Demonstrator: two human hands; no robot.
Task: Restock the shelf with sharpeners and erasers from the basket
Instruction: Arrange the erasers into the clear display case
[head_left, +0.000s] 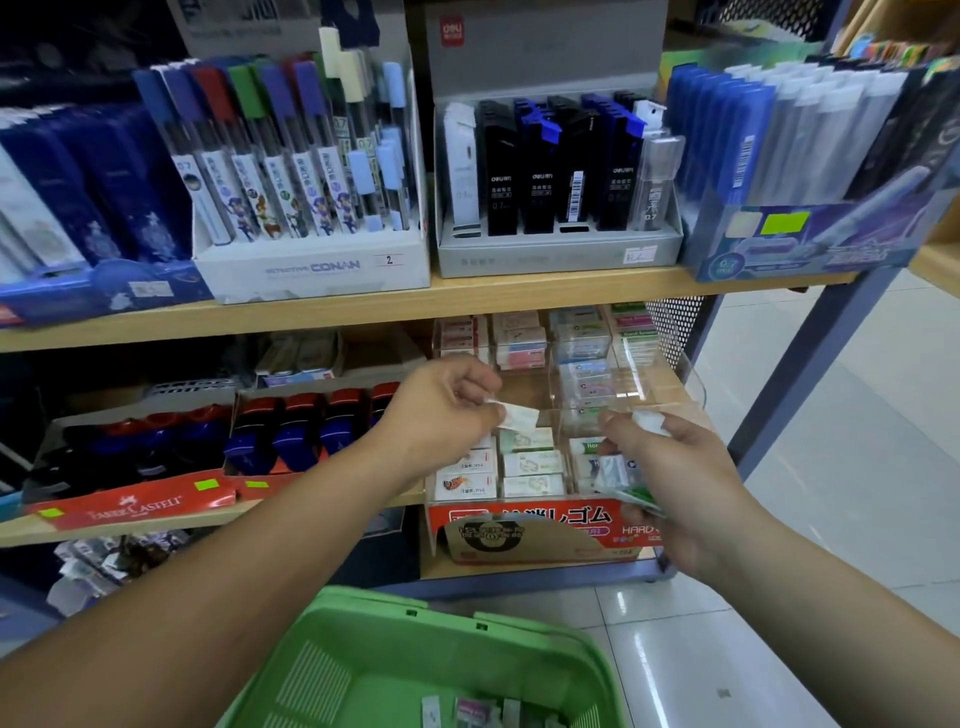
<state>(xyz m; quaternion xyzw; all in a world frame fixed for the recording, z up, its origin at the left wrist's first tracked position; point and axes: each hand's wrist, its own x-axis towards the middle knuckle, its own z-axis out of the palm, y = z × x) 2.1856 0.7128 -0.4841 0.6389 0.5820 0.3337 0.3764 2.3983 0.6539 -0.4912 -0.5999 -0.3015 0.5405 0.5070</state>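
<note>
Erasers (621, 475) were gripped in the right hand (691, 483), just before the clear organizer (693, 384) on the shelf (104, 538). The left hand (441, 410) pinched one white eraser (521, 415) above its compartments.

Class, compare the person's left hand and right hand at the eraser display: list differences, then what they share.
The left hand pinches one white eraser; the right hand grips several packets. The left hand reaches over the middle column of the clear eraser display; the right hand sits at its right column. Both are above the green basket.
</note>
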